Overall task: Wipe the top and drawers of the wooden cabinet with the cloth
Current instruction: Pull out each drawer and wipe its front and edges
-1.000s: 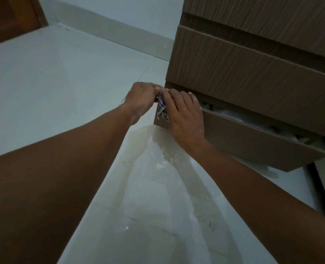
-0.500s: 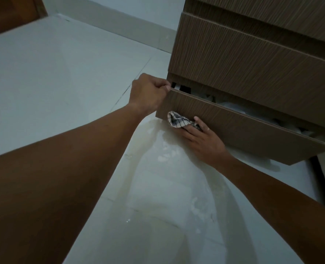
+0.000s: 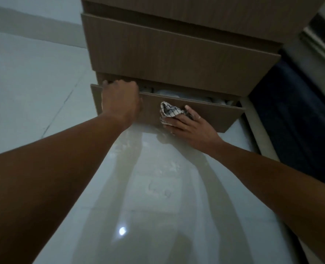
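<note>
The wooden cabinet (image 3: 176, 52) stands ahead with its drawers stacked. Its bottom drawer (image 3: 213, 116) is pulled partly out, and pale folded things show inside it. My left hand (image 3: 120, 101) is closed over the top edge of that drawer front near its left end. My right hand (image 3: 188, 124) presses a checked black-and-white cloth (image 3: 169, 111) flat against the middle of the drawer front, near its lower edge.
A glossy white tiled floor (image 3: 138, 197) spreads below and to the left, reflecting my arms. A white skirting and wall (image 3: 33, 21) run behind at left. A dark blue surface (image 3: 295, 121) lies to the right of the cabinet.
My right hand has carried the cloth from the drawer's left corner rightward along the front to its middle. My left hand keeps hold of the drawer's top edge. The view has swung to face the cabinet.
</note>
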Available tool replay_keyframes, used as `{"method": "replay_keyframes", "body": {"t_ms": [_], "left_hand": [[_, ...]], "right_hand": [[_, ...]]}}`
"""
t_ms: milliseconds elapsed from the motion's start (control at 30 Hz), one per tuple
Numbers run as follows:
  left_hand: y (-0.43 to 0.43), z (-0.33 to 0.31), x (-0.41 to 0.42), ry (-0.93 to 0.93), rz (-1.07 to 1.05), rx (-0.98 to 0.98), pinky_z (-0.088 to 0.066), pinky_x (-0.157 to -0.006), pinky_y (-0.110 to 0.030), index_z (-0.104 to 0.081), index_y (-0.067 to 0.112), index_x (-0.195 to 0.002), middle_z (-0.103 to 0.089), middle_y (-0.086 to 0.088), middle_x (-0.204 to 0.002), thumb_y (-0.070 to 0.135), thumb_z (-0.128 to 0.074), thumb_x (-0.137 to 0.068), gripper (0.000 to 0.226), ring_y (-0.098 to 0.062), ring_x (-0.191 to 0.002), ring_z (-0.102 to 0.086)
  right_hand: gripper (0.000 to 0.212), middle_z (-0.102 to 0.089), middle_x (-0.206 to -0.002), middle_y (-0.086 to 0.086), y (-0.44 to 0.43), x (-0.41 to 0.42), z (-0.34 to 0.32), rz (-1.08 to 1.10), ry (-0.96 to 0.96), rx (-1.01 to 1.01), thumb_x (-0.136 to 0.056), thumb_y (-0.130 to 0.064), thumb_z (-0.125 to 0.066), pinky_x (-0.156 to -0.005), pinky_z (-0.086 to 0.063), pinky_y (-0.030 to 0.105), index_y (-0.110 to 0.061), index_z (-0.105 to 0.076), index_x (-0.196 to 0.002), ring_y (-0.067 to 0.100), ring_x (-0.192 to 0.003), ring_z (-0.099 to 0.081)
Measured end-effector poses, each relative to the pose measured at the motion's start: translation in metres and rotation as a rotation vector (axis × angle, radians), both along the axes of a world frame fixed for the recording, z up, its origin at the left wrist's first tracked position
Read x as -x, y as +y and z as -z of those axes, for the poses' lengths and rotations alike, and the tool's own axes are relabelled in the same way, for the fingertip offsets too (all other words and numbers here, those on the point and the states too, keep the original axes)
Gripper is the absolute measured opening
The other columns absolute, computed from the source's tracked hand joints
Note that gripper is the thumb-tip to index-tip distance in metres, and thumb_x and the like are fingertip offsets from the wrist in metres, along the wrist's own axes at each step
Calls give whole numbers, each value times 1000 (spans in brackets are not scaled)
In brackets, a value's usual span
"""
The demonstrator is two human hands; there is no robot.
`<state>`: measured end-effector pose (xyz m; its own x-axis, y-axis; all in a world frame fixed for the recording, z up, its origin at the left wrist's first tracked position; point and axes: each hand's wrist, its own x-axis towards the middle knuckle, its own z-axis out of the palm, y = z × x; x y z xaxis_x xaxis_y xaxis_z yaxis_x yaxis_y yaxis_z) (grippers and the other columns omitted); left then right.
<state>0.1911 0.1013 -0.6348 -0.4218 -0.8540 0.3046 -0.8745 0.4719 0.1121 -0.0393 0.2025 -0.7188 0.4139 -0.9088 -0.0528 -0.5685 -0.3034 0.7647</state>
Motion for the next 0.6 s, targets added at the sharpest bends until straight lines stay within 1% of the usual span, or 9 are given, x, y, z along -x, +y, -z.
{"method": "replay_keyframes", "body": {"t_ms": [67,133,233,300,367,433,500,533,600], "left_hand": [[8,-3,17,-34,65,-7,-44,-96,-45,-73,12,-94,-70,-15,-82,27,-61,-93,20,-32,-81,-67],[14,-2,35,-77,151,-5,-44,-93,-45,-73,12,-96,-69,-16,-81,20,-57,-94,18,-34,-80,-65],[24,2,58,-32,252,-84,-55,-76,-44,-73,9,-99,-69,-18,-79,12,-56,-94,18,-37,-77,-66],[31,3,72,-12,294,-102,-58,-72,-44,-73,8,-102,-70,-18,-80,9,-57,-94,18,-37,-76,-69],[33,6,85,-24,284,-70,-55,-67,-40,-74,7,-100,-68,-19,-78,8,-55,-94,20,-40,-75,-68],[34,5,95,-46,260,-23,-48,-63,-37,-75,7,-94,-64,-19,-72,6,-54,-93,21,-41,-73,-67],[34,5,102,-37,245,12,-51,-63,-40,-75,6,-89,-63,-18,-70,8,-53,-95,23,-41,-69,-65],[33,4,104,-27,238,26,-51,-64,-42,-75,6,-88,-63,-18,-71,10,-52,-96,24,-40,-69,-64],[30,5,105,-17,232,45,-45,-63,-42,-75,6,-89,-64,-19,-73,13,-51,-97,26,-40,-70,-63]], "right_hand": [[65,-19,-168,-2,13,16,-2,25,-61,46,-96,-20,-38,-122,17,53,-27,-24,-160,25,-154,-18],[65,-17,-168,-4,25,31,-3,66,-135,106,-98,-17,-37,-123,12,53,-28,-21,-160,24,-154,-20],[72,-8,-170,-4,47,57,-1,157,-225,224,-97,-12,-37,-124,3,55,-31,-11,-161,25,-156,-12],[79,-4,-170,0,60,72,6,266,-324,323,-93,-10,-42,-123,2,58,-35,-9,-161,30,-156,-6],[88,-6,-170,3,67,79,16,402,-493,427,-88,-9,-55,-123,-2,60,-38,-14,-160,34,-156,-4],[89,-12,-169,4,71,79,28,418,-718,546,-85,1,-61,-122,-14,61,-38,-27,-158,36,-155,-7],[85,-15,-167,3,67,74,34,378,-942,628,-86,11,-59,-119,-27,53,-34,-36,-155,37,-155,-7],[84,-15,-166,3,61,68,36,382,-1065,662,-86,12,-58,-117,-28,46,-32,-38,-154,37,-155,-7],[75,-15,-166,5,42,47,32,449,-1368,808,-91,7,-53,-117,-30,40,-28,-35,-155,33,-154,-14]]}}
